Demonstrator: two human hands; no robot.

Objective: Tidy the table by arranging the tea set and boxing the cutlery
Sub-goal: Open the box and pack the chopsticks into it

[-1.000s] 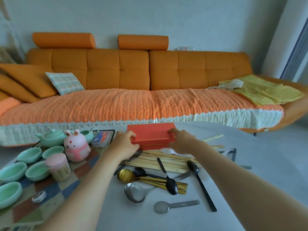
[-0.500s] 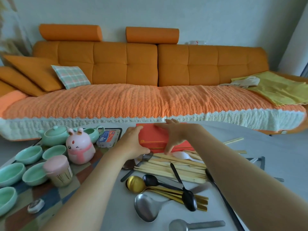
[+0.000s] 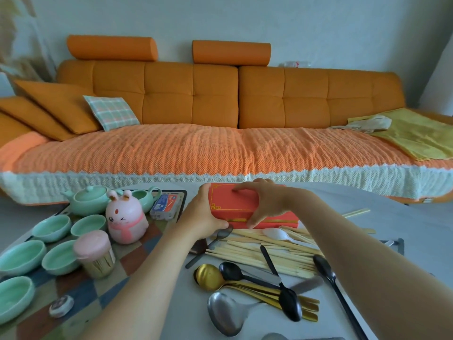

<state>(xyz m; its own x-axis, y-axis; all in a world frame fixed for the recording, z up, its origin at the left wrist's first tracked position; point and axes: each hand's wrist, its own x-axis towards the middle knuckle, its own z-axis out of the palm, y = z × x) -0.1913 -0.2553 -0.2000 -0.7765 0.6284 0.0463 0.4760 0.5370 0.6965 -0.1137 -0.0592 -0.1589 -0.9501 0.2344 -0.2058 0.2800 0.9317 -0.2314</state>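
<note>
Moved: right hand (image 3: 266, 201) has slid from the right end of the red box (image 3: 231, 204) to its middle, with the fingers curled over the top and the thumb on the near edge.
Left hand: left hand (image 3: 199, 217) clamps the box's left end.
Box: far side of the table (image 3: 392, 231), just behind the chopsticks (image 3: 257, 251); its lid looks partly raised.
Meaning: opening has probably begun; the cutlery lies loose, nothing boxed yet.
</note>
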